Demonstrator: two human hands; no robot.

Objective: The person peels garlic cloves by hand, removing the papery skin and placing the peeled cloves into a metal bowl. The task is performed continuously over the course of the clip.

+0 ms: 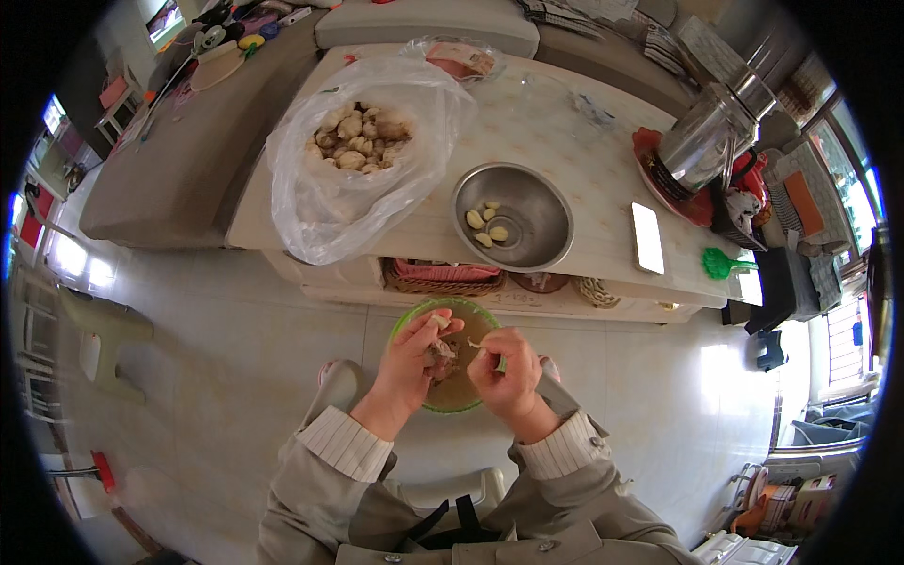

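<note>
My left hand [413, 364] holds a pale garlic clove [441, 321] at its fingertips and a partly broken garlic bulb [441, 359] against the palm. Facing it, my right hand [505, 371] pinches a thin strip of garlic skin [474, 344] between thumb and forefinger. Both hands are over a green-rimmed bin [453, 409] on the floor, with scraps inside. On the table's near edge stands a steel bowl [544, 205] with several peeled garlic cloves [475, 219] at its left side. Left of it, a translucent plastic bag [318, 226] lies open, full of garlic bulbs [351, 127].
The marble-look table [593, 162] also bears a white phone [647, 238], a green plastic brush or scoop [717, 263], a steel vessel [699, 141] on a red tray and a clear bag with a red packet [460, 61]. Woven baskets [448, 284] sit on the shelf beneath.
</note>
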